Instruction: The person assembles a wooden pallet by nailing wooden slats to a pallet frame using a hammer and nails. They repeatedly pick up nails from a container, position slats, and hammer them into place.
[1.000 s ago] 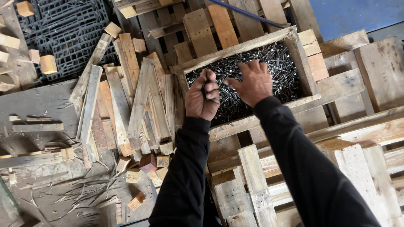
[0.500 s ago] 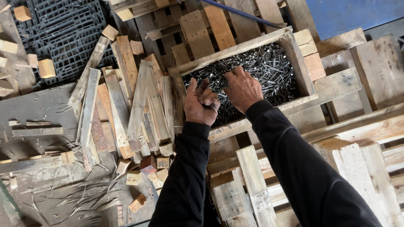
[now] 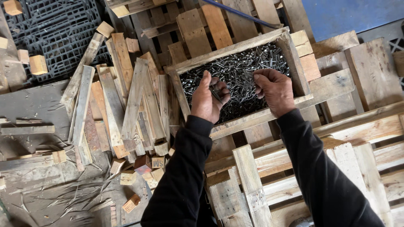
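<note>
A shallow wooden box (image 3: 235,48) full of dark loose nails (image 3: 246,63) rests on stacked pallets. My left hand (image 3: 208,98) hovers over the box's near left part, fingers curled around a small bunch of nails. Over the near right part of the box, my right hand (image 3: 273,90) has its fingers bent down and pinched together over the pile; whether nails are in it I cannot tell. Both arms wear black sleeves.
A heap of loose wooden slats (image 3: 122,101) lies left of the box. Small wood blocks (image 3: 38,64) sit on a black plastic grid pallet (image 3: 50,33) at top left. Pale wooden pallets (image 3: 336,159) fill the right and bottom. A blue surface (image 3: 353,14) is at top right.
Both hands have drawn back toward me from the middle of the nail pile. The left hand turned its palm up with nails in it; the right hand lifted off the pile.
</note>
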